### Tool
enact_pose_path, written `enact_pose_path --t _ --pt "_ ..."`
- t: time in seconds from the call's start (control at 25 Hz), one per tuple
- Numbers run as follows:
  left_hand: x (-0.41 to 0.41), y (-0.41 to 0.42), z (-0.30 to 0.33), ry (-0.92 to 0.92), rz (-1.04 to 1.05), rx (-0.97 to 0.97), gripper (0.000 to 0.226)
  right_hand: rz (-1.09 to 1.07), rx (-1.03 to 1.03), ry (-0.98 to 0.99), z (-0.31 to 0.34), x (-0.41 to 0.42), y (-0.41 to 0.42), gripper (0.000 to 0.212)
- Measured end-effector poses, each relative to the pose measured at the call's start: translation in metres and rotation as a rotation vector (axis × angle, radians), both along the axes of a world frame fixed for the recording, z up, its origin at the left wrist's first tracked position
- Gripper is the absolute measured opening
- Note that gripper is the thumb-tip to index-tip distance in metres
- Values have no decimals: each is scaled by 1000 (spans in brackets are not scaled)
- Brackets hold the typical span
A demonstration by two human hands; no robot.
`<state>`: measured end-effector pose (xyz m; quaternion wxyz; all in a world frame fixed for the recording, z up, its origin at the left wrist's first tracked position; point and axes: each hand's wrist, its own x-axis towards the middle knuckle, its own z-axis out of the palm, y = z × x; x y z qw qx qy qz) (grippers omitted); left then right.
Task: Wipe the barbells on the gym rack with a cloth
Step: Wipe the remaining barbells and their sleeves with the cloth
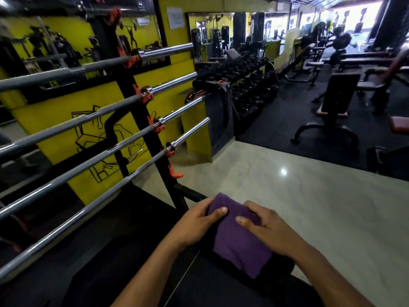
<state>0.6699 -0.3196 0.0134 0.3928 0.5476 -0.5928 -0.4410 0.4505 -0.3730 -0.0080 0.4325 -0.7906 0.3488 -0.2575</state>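
Room: I stand on a pale tiled floor (298, 196) that meets dark gym matting farther in; benches (332, 111) and a loaded dumbbell rack (243, 80) sit well apart from me, out of my way.
Wall: the yellow wall (55, 116) with black line drawings backs the bars, and mirrors above it show more gym equipment.
Rack: the black upright (141, 120) leans back and carries orange hooks (174, 171), so each bar rests on its own step and I can reach every one from the front.
Barbells: I count 5 bars lying across the hooks, and their sleeve ends stick out to the right past the upright. The lowest barbell (93, 202) is nearest to me, so I judge it the easiest place to start. None is touched yet.
Cloth: the purple cloth (239, 238) is folded into a thick pad and held low in front of my body, near the rack but apart from every bar. I judge I am shaping it into a pad that will wrap a round bar.
Left hand: my left hand (197, 224) grips the cloth's left edge, thumb on top, fingers curled under.
Right hand: my right hand (267, 229) pinches the right side, thumb pressed on the top face, fingers tucked beneath.
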Motion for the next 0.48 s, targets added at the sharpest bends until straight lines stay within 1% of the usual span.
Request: enact_pose_path --t 0.08,0.12,0.16,0.2,0.24,0.28,0.36,0.4,0.48 --pt "14 -38 4 -28 104 -65 22 79 27 97 -2 5 -53 34" --pt "22 -54 6 -21 163 -79 20 97 48 148 -7 9 -78 37" --pt "31 -67 7 -9 214 -84 19 89 71 167 -11 14 -99 34" --pt "41 -81 6 -6 250 -95 19 62 99 136 -16 20 -119 28" --pt "50 -94 4 -11 274 -106 20 20 155 54 -19 29 -135 23" --pt "59 -106 0 -9 294 -113 20 -30 252 -74 -21 40 -149 21" --pt "81 -137 -6 17 356 -121 20 -117 525 -368 -22 69 -176 27" --pt "93 -154 -8 42 395 -123 20 -145 645 -483 -22 85 -189 31" --pt "117 -186 -15 119 458 -107 18 -221 783 -625 -29 118 -214 39"
